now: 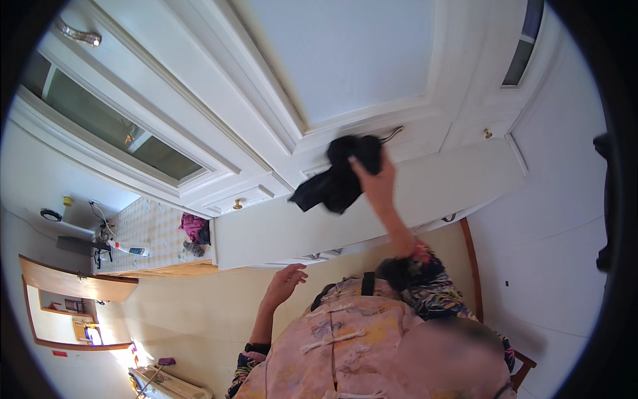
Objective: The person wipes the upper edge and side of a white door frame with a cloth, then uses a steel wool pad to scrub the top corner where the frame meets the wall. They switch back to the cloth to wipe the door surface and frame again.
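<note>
My right hand (379, 182) grips a bunched black cloth (344, 174), which blurs against the lower part of a white cabinet door (279, 107) with a pale panel. A curved metal door handle (394, 134) shows just beyond that hand. The cloth's loose end hangs over the white cabinet ledge (433, 174). My left hand (286, 284) holds nothing, fingers apart and slightly bent, in front of the cabinet's lower front, near my body.
A checked tabletop (154, 229) at the left holds a spray bottle (132, 248), a magenta cloth (193, 227) and cables. Brass knobs (238, 203) stick out from the cabinet. An open doorway (65, 309) and a pale tub (169, 381) stand at lower left.
</note>
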A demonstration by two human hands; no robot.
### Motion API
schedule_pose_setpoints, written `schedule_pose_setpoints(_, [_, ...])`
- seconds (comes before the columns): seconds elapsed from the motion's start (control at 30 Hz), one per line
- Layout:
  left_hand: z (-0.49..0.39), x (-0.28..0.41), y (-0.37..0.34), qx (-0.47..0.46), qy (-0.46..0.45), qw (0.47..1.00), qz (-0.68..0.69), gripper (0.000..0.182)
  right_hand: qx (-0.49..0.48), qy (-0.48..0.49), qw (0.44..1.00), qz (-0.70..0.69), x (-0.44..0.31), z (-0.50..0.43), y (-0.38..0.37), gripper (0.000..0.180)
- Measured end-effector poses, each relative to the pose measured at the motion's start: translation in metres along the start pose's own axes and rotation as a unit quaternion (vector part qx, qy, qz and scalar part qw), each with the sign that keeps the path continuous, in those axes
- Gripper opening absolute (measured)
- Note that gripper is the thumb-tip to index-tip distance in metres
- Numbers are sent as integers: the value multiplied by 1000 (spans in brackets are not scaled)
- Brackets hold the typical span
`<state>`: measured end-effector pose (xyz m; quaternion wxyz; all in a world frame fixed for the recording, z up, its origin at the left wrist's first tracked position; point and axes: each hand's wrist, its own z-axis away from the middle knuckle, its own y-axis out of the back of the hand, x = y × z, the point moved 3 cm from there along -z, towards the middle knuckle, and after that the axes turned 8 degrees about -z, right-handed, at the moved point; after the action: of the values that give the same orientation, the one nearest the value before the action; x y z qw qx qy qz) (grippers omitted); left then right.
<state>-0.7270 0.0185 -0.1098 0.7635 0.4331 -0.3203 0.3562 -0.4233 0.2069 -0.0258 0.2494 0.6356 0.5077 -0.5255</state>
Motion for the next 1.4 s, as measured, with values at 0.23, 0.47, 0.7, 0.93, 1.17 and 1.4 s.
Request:
schedule_pose_setpoints(0.23, [12, -35, 17, -4, 17, 999, 30, 27, 50, 273, 881, 383, -49, -50, 70, 40])
schedule_pose_setpoints(0.47, [-3, -55, 66, -45, -16, 999, 14, 27, -40, 196, 883, 426, -31, -35, 7, 21])
schedule_pose_setpoints(0.7, [-31, -52, 82, -79, -52, 995, 36, 28, -26, 202, 862, 464, -31, -21, -28, 22])
schedule_pose_setpoints(0.93, [-34, -44, 82, -91, -118, 989, 18, 28, -81, 87, 813, 570, -52, -44, -2, 27])
schedule_pose_setpoints(1.17, [-25, -48, 65, -96, -71, 993, 8, 27, -157, 120, 823, 533, -39, -34, -28, 31])
schedule_pose_setpoints(1.4, [-23, -35, 59, -66, -57, 996, -9, 28, -126, 106, 800, 577, -45, -53, -9, 21])
